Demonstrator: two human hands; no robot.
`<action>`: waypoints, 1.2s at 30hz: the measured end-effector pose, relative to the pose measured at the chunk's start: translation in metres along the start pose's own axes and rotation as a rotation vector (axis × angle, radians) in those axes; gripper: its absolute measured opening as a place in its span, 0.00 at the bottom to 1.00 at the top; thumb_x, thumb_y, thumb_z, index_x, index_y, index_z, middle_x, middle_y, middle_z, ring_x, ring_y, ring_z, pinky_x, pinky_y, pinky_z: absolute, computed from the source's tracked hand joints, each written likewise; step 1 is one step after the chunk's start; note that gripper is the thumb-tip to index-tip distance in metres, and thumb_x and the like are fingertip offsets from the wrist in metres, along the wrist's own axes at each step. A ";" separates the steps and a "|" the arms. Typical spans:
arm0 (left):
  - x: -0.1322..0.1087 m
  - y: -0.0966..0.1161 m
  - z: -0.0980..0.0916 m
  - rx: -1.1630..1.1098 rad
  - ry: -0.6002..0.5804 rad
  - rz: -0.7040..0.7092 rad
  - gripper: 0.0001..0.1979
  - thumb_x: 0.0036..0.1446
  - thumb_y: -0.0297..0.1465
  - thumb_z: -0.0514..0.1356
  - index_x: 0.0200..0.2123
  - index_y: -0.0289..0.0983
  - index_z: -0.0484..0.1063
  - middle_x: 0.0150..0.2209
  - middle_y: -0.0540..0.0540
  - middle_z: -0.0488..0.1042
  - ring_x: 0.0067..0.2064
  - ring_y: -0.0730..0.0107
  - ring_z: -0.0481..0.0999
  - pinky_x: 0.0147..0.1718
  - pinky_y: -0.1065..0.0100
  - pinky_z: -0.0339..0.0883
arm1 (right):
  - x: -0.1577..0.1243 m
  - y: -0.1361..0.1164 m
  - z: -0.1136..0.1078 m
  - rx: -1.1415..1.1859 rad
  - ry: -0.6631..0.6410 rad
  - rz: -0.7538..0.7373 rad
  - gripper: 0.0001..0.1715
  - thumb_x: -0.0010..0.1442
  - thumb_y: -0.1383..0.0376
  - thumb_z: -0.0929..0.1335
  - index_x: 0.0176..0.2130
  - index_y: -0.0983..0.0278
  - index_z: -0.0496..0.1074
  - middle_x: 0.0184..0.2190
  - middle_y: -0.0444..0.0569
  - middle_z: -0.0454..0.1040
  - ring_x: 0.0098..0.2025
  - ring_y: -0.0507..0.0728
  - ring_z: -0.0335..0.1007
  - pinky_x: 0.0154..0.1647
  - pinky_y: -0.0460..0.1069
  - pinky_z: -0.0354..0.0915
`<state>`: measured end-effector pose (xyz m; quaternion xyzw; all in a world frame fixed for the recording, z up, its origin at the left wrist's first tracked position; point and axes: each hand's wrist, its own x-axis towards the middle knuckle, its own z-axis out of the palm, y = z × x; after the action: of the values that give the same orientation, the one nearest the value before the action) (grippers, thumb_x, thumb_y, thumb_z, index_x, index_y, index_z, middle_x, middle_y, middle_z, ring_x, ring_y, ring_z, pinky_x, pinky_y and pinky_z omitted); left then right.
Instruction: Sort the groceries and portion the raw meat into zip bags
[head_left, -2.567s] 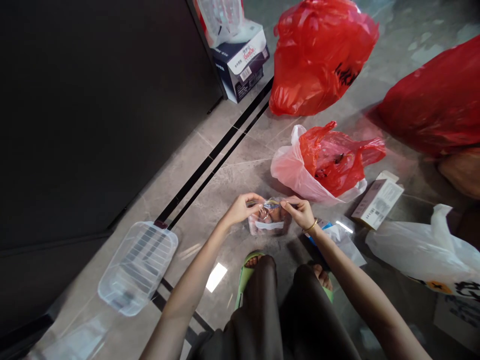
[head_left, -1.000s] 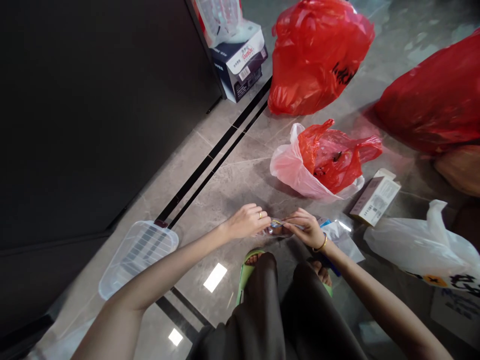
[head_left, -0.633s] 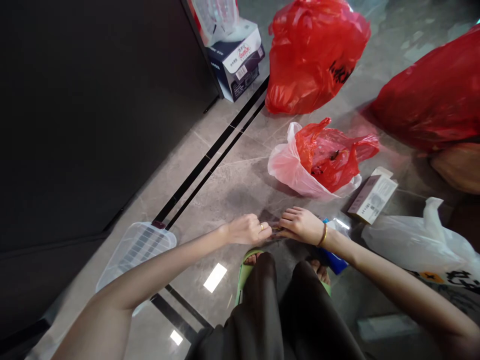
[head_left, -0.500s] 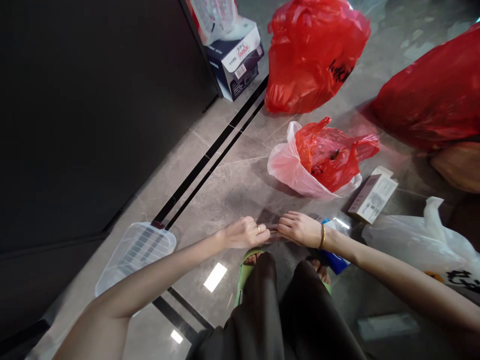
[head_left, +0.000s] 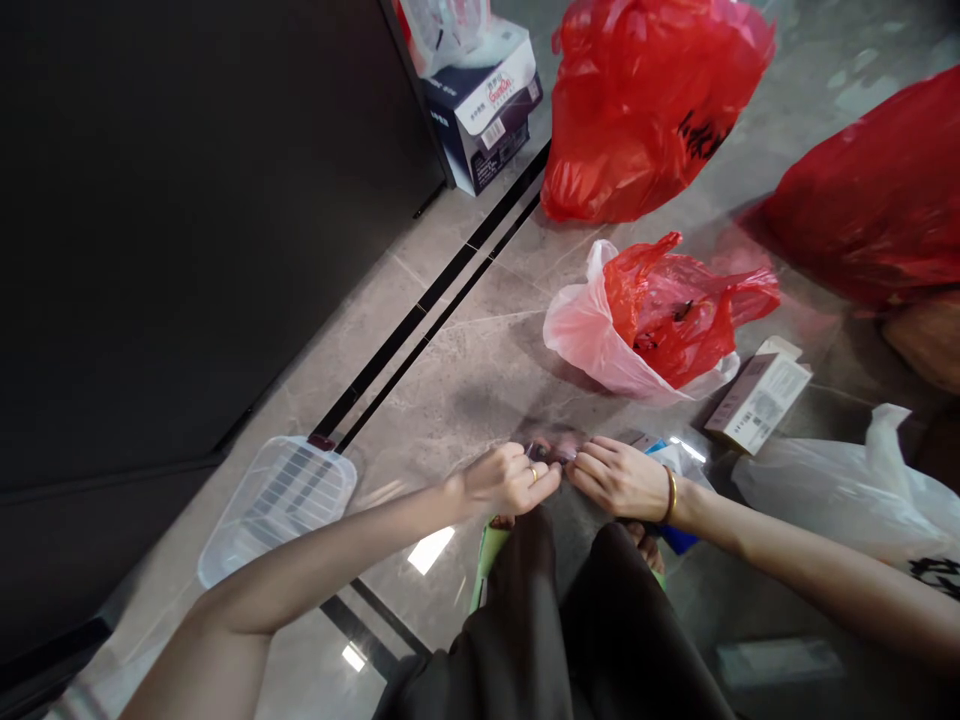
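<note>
My left hand (head_left: 510, 480), with a ring on one finger, is closed in front of my knees. Just beside it my right hand (head_left: 616, 476), with a gold bangle at the wrist, is closed too. Their fingertips nearly meet. A thin, shiny, see-through piece that looks like plastic film (head_left: 553, 445) stretches between the two hands on their far side. Its full shape is hidden by my fingers and blurred. Partly behind my right wrist lies a blue-and-white package (head_left: 679, 540) on the floor.
A clear plastic container (head_left: 262, 510) lies at left by a dark panel (head_left: 187, 220). Ahead are an open red-and-white bag (head_left: 581, 325), a full red bag (head_left: 637, 110) and stacked boxes (head_left: 491, 110). At right are another red bag (head_left: 877, 200), a small carton (head_left: 761, 400) and a white bag (head_left: 817, 480).
Both hands have come slightly nearer my knees and to the right, fingertips closer together. More of the see-through film shows beyond them. The whole view has shifted a little.
</note>
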<state>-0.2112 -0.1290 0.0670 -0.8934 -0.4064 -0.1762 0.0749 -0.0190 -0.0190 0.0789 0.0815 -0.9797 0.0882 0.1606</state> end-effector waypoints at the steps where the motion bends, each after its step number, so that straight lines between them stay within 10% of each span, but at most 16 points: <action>1: 0.002 0.000 0.003 0.009 0.010 -0.024 0.07 0.61 0.22 0.52 0.40 0.33 0.69 0.22 0.53 0.68 0.22 0.76 0.67 0.22 0.68 0.57 | -0.002 0.002 0.002 -0.013 0.006 0.006 0.13 0.64 0.73 0.59 0.31 0.68 0.68 0.24 0.48 0.67 0.27 0.53 0.59 0.30 0.50 0.53; 13: 0.000 0.015 0.016 -0.061 -0.014 -0.112 0.06 0.62 0.24 0.51 0.34 0.36 0.66 0.22 0.53 0.65 0.23 0.74 0.66 0.23 0.67 0.55 | -0.020 0.007 0.029 0.084 0.022 -0.002 0.13 0.66 0.72 0.58 0.30 0.65 0.64 0.20 0.43 0.65 0.22 0.50 0.59 0.26 0.49 0.52; 27: -0.014 -0.054 -0.003 -0.086 -0.152 -0.186 0.13 0.67 0.34 0.49 0.32 0.36 0.67 0.25 0.51 0.69 0.29 0.74 0.69 0.27 0.70 0.57 | 0.003 0.055 0.019 0.204 -0.105 0.201 0.18 0.66 0.58 0.61 0.48 0.64 0.72 0.23 0.46 0.74 0.23 0.51 0.65 0.26 0.47 0.55; 36: -0.006 -0.052 -0.002 -0.187 -0.164 -0.243 0.13 0.65 0.29 0.49 0.29 0.36 0.67 0.26 0.50 0.68 0.31 0.72 0.68 0.30 0.69 0.60 | 0.028 0.054 0.038 0.249 -0.002 0.188 0.21 0.66 0.63 0.60 0.26 0.64 0.74 0.25 0.47 0.70 0.27 0.51 0.61 0.31 0.47 0.58</action>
<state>-0.2549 -0.0993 0.0661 -0.8520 -0.4982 -0.1477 -0.0636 -0.0664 0.0221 0.0445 0.0087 -0.9647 0.2234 0.1391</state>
